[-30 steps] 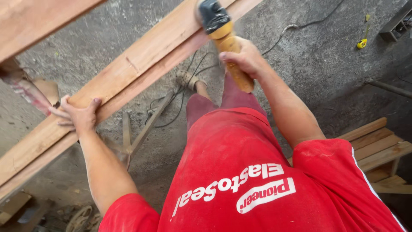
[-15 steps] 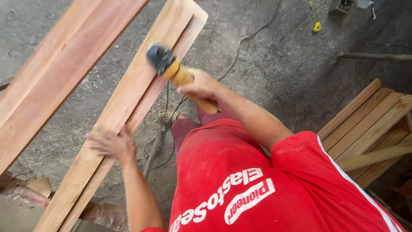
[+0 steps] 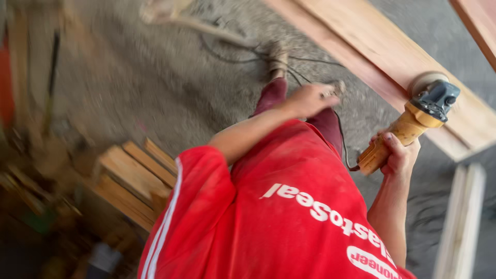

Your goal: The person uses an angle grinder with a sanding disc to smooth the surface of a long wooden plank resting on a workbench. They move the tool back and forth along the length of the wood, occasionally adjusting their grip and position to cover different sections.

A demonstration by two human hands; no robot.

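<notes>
My right hand [image 3: 393, 155] grips the yellow handle of an angle grinder [image 3: 429, 103], whose grey head and sanding disc rest on the edge of a long pale wooden plank [image 3: 392, 46] running across the upper right. My left hand [image 3: 310, 98] is blurred and hangs in the air above my dark red trouser leg, off the plank, with nothing in it. A black cable [image 3: 310, 59] trails over the floor from the tool.
A second reddish plank [image 3: 480, 20] crosses the top right corner. A stack of short boards [image 3: 134, 175] lies at the left, a pale board [image 3: 460, 222] at the lower right. My foot [image 3: 279, 54] stands on the grey concrete floor [image 3: 144, 77]. The left side is blurred clutter.
The view has swung round, so the planks now sit at the upper right. My left hand has come off the plank. My right hand still holds the grinder against the wood.
</notes>
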